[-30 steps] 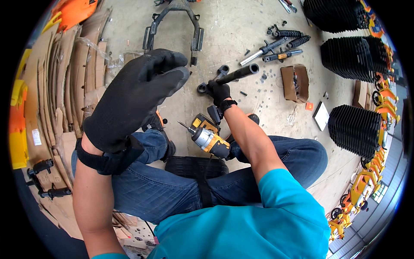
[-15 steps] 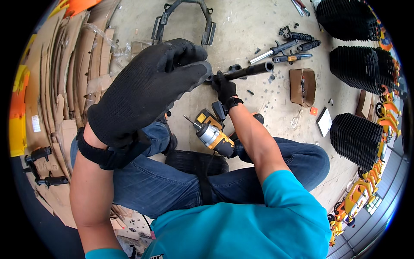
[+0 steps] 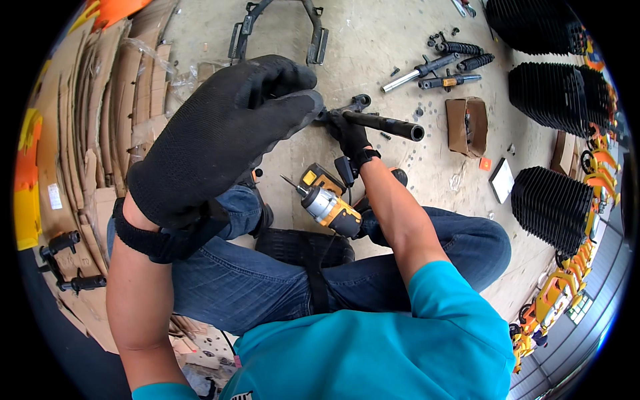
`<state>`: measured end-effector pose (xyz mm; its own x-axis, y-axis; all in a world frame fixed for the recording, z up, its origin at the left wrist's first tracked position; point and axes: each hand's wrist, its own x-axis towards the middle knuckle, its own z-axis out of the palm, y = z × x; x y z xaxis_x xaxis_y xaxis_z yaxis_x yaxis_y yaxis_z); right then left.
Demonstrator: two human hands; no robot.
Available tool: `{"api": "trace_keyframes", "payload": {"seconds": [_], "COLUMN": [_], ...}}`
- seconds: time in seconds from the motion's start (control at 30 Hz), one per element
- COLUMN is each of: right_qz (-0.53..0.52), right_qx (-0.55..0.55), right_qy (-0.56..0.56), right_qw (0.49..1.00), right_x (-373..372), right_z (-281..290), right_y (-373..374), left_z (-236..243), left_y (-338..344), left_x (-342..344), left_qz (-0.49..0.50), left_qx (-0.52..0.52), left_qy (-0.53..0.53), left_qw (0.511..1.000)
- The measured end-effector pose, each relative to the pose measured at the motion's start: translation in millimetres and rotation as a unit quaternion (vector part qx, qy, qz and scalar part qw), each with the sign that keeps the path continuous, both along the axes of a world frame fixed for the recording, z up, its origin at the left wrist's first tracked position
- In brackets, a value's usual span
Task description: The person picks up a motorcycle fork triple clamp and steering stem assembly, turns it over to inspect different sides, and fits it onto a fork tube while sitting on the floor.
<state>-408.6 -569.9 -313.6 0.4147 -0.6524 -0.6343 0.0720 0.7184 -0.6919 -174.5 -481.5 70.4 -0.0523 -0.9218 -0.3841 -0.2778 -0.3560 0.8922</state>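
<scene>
My right hand point(image 3: 349, 139), in a black glove, is closed around the bracket end of a black metal tube point(image 3: 383, 123). The tube's hollow end points right and toward me, and a ringed lug shows beyond my fingers. My left hand point(image 3: 223, 137), gloved too, is raised close to the camera. Its fingers curl toward the thumb beside the tube's left end; whatever lies between the fingertips is hidden. Below my hands a yellow and black power driver point(image 3: 331, 209) lies with its bit pointing up and left. A small black box-like device point(image 3: 345, 171) sits by my right wrist.
Shock absorbers point(image 3: 460, 55) and fork legs lie on the floor at far right, near an open cardboard box point(image 3: 467, 127). A black frame point(image 3: 280, 27) lies ahead. Flattened cardboard point(image 3: 100, 100) stacks along the left; ribbed black stacks point(image 3: 550, 207) stand at right. A white box point(image 3: 501, 180) lies nearby.
The tube's hollow end has swung toward me, showing more of the bracket with its ringed lug. My right hand has lowered slightly. My left hand has shifted a little left, its fingers still curled.
</scene>
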Motion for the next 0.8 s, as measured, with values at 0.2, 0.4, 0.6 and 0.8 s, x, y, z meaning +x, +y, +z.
{"api": "trace_keyframes", "payload": {"seconds": [0.2,0.4,0.6,0.8], "right_qz": [-0.014,-0.052,-0.054,0.051], "right_qx": [0.027,0.064,0.071,-0.153], "right_qy": [0.099,0.100,0.116,0.131], "right_qw": [0.995,0.992,0.989,0.978], "right_x": [7,17,12,7], "right_z": [0,8,-10,-42], "right_y": [-5,-11,-10,-7], "left_z": [0,-1,1,2], "left_y": [-1,-1,-2,2], "left_x": [1,0,2,-1], "left_qz": [0.002,0.006,-0.001,-0.018], "left_qx": [-0.004,0.000,0.003,-0.072], "left_qy": [0.005,-0.001,-0.001,-0.036], "left_qw": [1.000,1.000,1.000,0.997]}}
